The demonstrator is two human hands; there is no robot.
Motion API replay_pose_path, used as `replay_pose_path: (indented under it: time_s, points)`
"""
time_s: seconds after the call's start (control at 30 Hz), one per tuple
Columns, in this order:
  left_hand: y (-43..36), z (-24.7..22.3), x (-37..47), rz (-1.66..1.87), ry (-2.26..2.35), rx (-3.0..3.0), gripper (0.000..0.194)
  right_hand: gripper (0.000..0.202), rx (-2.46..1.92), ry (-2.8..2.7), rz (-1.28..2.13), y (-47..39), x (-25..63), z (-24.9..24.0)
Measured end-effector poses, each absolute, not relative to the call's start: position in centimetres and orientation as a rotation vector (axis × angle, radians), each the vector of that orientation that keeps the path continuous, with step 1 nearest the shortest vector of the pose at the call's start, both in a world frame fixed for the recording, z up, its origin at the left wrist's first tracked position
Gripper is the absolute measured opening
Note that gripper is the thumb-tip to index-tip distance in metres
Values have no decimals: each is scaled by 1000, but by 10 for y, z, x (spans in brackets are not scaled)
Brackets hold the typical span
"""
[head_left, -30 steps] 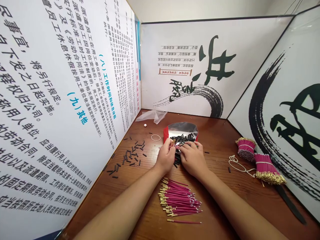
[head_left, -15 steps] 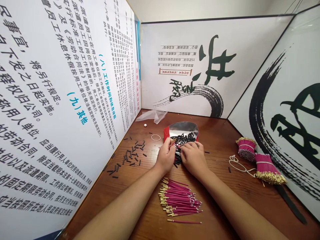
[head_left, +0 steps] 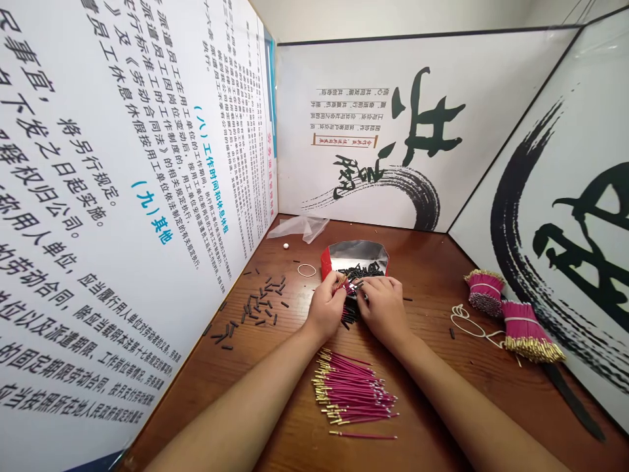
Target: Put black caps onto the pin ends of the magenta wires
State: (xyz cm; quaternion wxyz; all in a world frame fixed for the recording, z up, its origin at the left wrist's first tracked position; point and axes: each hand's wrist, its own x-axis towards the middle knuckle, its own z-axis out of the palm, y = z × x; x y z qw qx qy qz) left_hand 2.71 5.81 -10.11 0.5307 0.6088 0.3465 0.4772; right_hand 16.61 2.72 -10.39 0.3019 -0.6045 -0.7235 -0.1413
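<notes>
My left hand (head_left: 325, 305) is closed on several magenta wires (head_left: 348, 286), their gold tips showing by the thumb. Facing it, my right hand (head_left: 384, 303) pinches a small black tube (head_left: 358, 284) close to the wires' other ends. Whether the tube touches a wire is too small to tell. Both hands are over the near edge of a red, silver-lined open bag (head_left: 356, 252) holding many black tubes (head_left: 376, 269). Below them, a pile of magenta wires (head_left: 351, 390) lies on the table, gold ends to the left. One separate wire (head_left: 363, 435) lies nearest me.
Loose black tubes (head_left: 260, 308) are scattered at left. Two tied wire bundles (head_left: 523, 321) stand at right beside white string (head_left: 464, 321) and a dark strip (head_left: 574, 400). A rubber band (head_left: 307, 270) and clear plastic (head_left: 299, 228) lie farther back. Printed panels (head_left: 363, 78) enclose the table.
My right hand's fingers have shifted slightly, and the tube between them now shows near the wire ends. My left hand keeps its hold almost in place.
</notes>
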Motion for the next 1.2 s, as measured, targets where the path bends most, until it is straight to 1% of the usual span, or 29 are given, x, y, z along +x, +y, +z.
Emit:
replay_pose_path:
  time_s: [0.27, 0.53, 0.67, 0.87, 1.2]
  points:
    - [58, -100, 27, 1176, 798, 1493, 6, 16, -1586, -1870, -287, 28, 169, -104]
    - [57, -97, 29, 1186, 834, 1513, 11, 14, -1396, -1356, 50, 27, 170, -98]
    - [56, -98, 29, 1163, 856, 1577, 10, 14, -1235, -1296, 160, 25, 168, -96]
    - [58, -102, 30, 1116, 858, 1607, 4, 13, -1220, -1380, 123, 22, 166, -96]
    - [57, -99, 29, 1084, 840, 1624, 4, 13, -1222, -1405, 110, 22, 164, -95]
